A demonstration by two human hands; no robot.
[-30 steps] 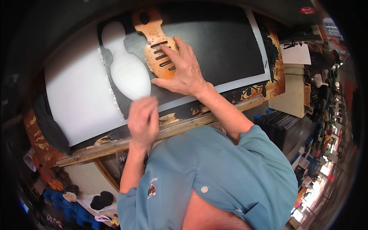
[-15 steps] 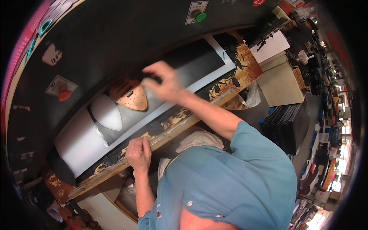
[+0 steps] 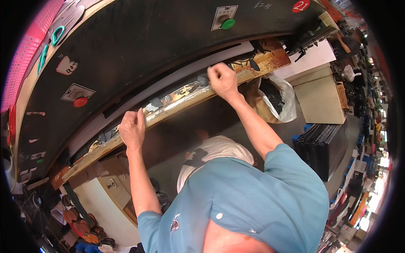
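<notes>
My left hand (image 3: 133,130) is closed over the wooden rail (image 3: 177,109) along the near edge of a press bed. Farther right, my right hand (image 3: 224,82) is curled into a fist at the same rail. Just beyond the rail lie dark offcuts (image 3: 157,103) on a worn, yellowish strip. Behind them shows a narrow band of pale grey sheet (image 3: 145,88). The black press body (image 3: 139,46) hides the rest of the sheet and whatever lies on it. My fingertips are partly hidden, and I see no loose object in either hand.
A red button (image 3: 80,101) and a green button (image 3: 228,24) sit on the press body. A white bag of dark scraps (image 3: 282,99), a beige cabinet (image 3: 319,95) and stacked black sheets (image 3: 322,147) stand on the right. A pink basket (image 3: 29,50) is at the far left.
The bed with its rail has slid away from me under the press body, covering the tan perforated piece and most of the sheet. My right hand has come from above the sheet to the rail.
</notes>
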